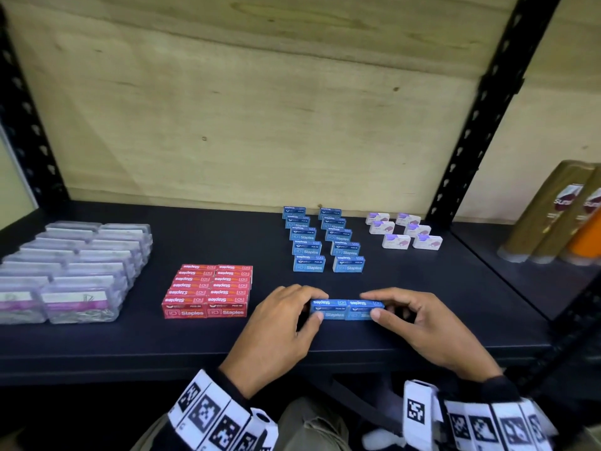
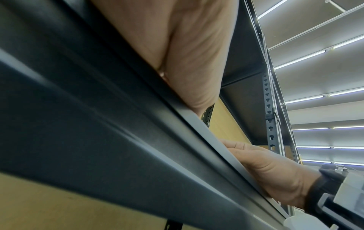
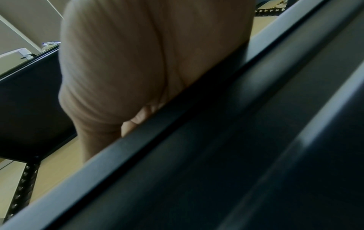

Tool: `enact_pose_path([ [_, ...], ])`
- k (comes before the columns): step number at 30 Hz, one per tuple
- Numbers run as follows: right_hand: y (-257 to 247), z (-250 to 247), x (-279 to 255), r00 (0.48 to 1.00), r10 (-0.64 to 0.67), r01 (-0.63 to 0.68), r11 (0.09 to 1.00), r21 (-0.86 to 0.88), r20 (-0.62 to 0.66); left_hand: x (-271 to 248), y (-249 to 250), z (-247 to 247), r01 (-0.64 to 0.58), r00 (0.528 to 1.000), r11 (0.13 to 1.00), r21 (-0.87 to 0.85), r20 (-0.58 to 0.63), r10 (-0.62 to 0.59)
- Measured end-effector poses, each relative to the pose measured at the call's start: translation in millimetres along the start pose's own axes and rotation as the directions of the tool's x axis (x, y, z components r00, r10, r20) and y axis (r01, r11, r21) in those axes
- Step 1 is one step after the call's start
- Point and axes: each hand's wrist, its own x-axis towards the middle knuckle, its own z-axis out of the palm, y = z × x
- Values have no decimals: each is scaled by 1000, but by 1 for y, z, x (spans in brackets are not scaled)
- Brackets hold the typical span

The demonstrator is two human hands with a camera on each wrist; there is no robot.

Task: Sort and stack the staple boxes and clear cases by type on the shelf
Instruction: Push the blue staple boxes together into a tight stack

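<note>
Two blue staple boxes [image 1: 329, 309] [image 1: 362, 309] sit side by side near the front of the black shelf [image 1: 195, 340]. My left hand [image 1: 307, 304] grips the left box, thumb in front and fingers behind. In the same way my right hand [image 1: 379, 305] grips the right box. Further back stand two rows of blue boxes [image 1: 325, 242], and a red stack [image 1: 208, 291] sits to the left. Clear cases [image 1: 68, 271] fill the far left, and white-purple boxes [image 1: 405, 231] sit at the back right. The wrist views show only my palms [image 2: 197, 54] [image 3: 128, 62] above the shelf's front lip.
A plywood back panel [image 1: 260, 109] closes the shelf. A black perforated post [image 1: 481, 109] stands at the right, with tan and orange bottles [image 1: 559, 216] beyond it on the neighbouring shelf. Bare shelf surface lies between the red stack and the blue rows.
</note>
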Motion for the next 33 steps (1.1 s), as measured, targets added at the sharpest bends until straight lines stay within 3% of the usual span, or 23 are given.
enact_pose_path([
  [10, -8, -2, 1, 998, 64, -65, 996, 58, 15, 0, 4, -8, 63, 998, 993, -97, 30, -61],
  [13, -14, -15, 3, 995, 99, -100, 992, 81, 17, 6, 6, -27, 45, 997, 999, -16, 68, -43],
  [16, -29, -39, 7, 997, 67, -67, 998, -9, 39, 24, 14, -59, -12, 996, 993, 121, 88, 1],
  [19, -52, -64, 25, 985, 99, -81, 988, -130, 140, 54, 21, -86, -38, 986, 966, 257, 164, -5],
  [22, -64, -76, 58, 966, 136, -54, 937, -345, 220, 87, 25, -94, -58, 952, 934, 353, 302, -55],
  [27, -56, -66, 108, 920, 251, -27, 805, -592, 300, 127, 27, -80, -108, 847, 845, 524, 494, -198],
  [30, -49, -57, 121, 868, 358, -34, 734, -678, 343, 135, 24, -69, -140, 788, 805, 576, 557, -262],
  [33, -45, -50, 128, 854, 399, -40, 688, -724, 333, 137, 21, -61, -165, 758, 776, 608, 582, -294],
])
